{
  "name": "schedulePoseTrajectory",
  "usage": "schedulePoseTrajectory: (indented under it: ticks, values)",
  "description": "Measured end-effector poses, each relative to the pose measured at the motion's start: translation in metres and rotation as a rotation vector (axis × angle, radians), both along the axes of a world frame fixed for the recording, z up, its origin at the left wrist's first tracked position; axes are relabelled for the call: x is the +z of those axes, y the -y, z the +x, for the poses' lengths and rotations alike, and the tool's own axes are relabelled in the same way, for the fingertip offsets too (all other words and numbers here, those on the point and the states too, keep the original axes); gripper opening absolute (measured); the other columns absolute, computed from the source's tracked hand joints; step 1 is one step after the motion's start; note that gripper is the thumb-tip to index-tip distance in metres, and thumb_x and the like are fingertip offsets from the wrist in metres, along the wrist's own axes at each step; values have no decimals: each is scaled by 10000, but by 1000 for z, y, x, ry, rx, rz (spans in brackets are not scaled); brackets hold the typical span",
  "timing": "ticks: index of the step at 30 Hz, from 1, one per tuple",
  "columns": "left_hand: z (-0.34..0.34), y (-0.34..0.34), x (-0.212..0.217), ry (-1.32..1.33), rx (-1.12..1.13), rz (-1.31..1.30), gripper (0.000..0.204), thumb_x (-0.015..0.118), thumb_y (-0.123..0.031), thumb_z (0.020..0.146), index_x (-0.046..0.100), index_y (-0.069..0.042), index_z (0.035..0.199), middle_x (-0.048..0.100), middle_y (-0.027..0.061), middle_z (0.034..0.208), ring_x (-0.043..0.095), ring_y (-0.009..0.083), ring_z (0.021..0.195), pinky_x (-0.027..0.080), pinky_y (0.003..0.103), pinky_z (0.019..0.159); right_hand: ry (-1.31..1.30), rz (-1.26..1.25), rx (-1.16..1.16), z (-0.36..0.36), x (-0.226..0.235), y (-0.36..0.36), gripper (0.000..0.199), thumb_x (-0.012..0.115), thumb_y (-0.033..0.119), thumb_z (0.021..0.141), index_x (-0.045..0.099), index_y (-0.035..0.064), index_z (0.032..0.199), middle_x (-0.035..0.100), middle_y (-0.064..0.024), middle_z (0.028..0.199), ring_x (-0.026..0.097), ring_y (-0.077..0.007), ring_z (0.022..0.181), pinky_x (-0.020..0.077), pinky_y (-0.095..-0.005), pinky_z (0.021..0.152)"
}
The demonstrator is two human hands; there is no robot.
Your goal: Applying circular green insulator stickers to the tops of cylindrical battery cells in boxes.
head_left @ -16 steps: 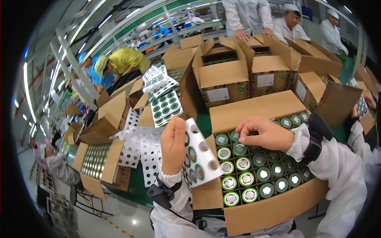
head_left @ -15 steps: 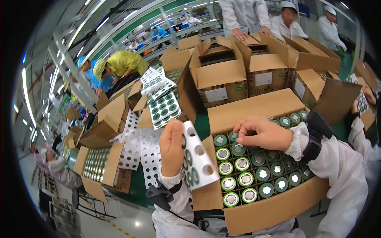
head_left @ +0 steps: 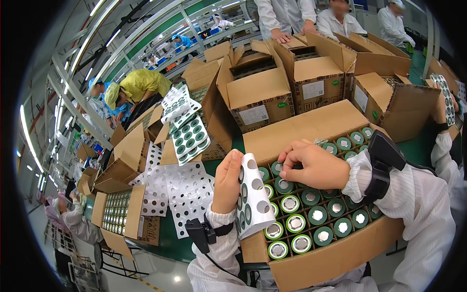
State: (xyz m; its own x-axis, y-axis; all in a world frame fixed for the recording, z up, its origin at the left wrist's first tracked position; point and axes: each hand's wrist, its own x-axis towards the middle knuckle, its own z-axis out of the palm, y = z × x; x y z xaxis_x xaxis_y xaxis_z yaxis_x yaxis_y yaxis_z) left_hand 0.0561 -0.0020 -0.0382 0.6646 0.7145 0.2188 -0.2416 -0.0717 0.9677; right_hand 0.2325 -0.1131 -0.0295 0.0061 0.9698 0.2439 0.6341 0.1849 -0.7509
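My left hand (head_left: 227,182) grips a curled white sheet of green ring stickers (head_left: 252,197), several of its spots bare. The sheet leans over the left edge of an open cardboard box (head_left: 335,255). Inside the box, cylindrical battery cells (head_left: 296,223) stand upright in a cardboard grid. Some tops carry dark green rings; those towards the near left show bright green rims and bare metal. Above the far left cells, my right hand (head_left: 316,165) has thumb and forefinger pinched close to a green-ringed cell (head_left: 284,185). Whatever is between those fingertips is hidden.
More sticker sheets (head_left: 190,138) lie on a box at the far left, beside perforated white backing sheets (head_left: 187,194). Several open cartons (head_left: 260,92) stand behind my box. A smaller box of cells (head_left: 116,211) sits left. A co-worker's hand (head_left: 440,104) holds stickers at the right.
My left hand and the sticker sheet have moved right, now covering part of the left column of cells. My right hand stays over the same cells, and the whole view has shifted slightly.
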Motion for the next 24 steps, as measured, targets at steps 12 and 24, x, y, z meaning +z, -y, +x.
schedulePoseTrajectory:
  ticks: [12, 24]
  values:
    - [0, -1, -1, -8, -16, 39, 308, 363, -281, 956, 478, -54, 782, 503, -13, 685, 459, 36, 584, 367, 177, 525, 31, 24, -2, 0, -1, 2, 153, 648, 179, 735, 597, 41, 692, 543, -94, 975, 467, -235, 985, 341, -328, 876]
    - [0, 1, 2, -9, -25, 44, 310, 370, -296, 953, 472, -65, 774, 487, -29, 668, 439, 24, 565, 355, 166, 503, 77, 73, -9, -1, -3, 2, 156, 644, 178, 734, 595, 39, 685, 552, -92, 963, 473, -245, 975, 351, -330, 867]
